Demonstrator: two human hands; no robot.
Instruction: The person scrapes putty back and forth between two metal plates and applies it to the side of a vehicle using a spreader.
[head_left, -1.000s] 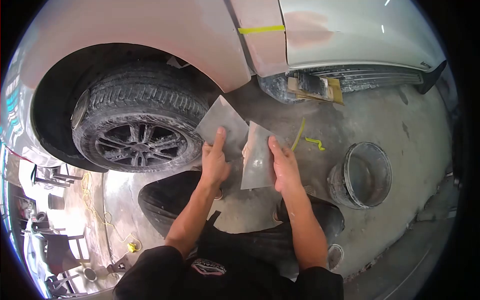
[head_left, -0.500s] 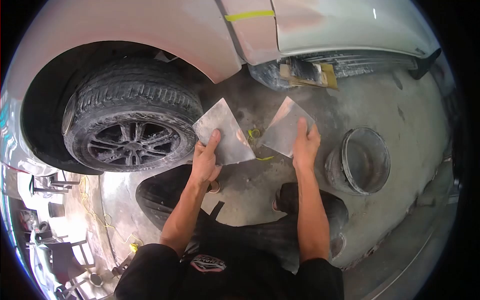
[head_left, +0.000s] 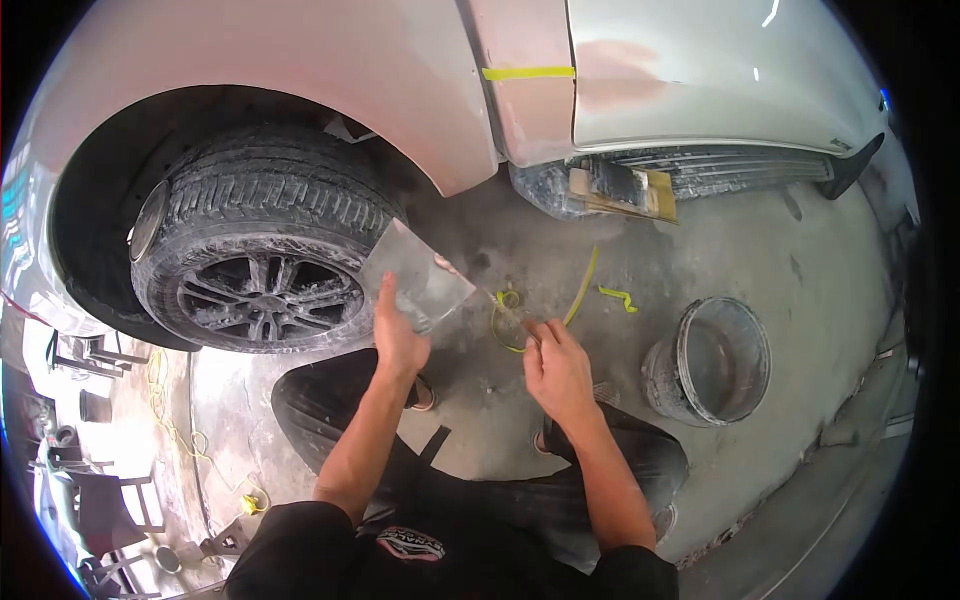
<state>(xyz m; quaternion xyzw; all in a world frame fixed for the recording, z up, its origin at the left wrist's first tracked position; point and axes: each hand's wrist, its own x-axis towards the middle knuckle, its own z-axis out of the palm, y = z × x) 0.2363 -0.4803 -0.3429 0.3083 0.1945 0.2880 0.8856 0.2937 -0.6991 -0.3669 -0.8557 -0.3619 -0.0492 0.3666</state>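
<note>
My left hand (head_left: 400, 340) grips a flat grey putty plate (head_left: 405, 290), thumb pressed on its face and the rest of the fingers hidden beneath. A small lump of pinkish putty (head_left: 445, 263) sits at the plate's upper right edge. Closed around a second plate (head_left: 512, 313), my right hand (head_left: 560, 370) holds it turned almost edge-on, so only a thin strip shows. That strip points toward the right corner of the left plate. Both hands are over the floor, in front of the car's fender (head_left: 330, 60).
A dusty wheel (head_left: 265, 295) stands at left. At right is a grey-coated bucket (head_left: 665, 385). Yellow-green tape strips (head_left: 583, 285) lie on the floor. Cardboard pieces (head_left: 655, 197) rest on the side step (head_left: 740, 150). A yellow cord (head_left: 185, 430) trails at lower left.
My right hand has moved left and down, turning its plate from face-up to nearly edge-on. My left hand has shifted slightly left, with its plate turned. The view has tilted upward a little.
</note>
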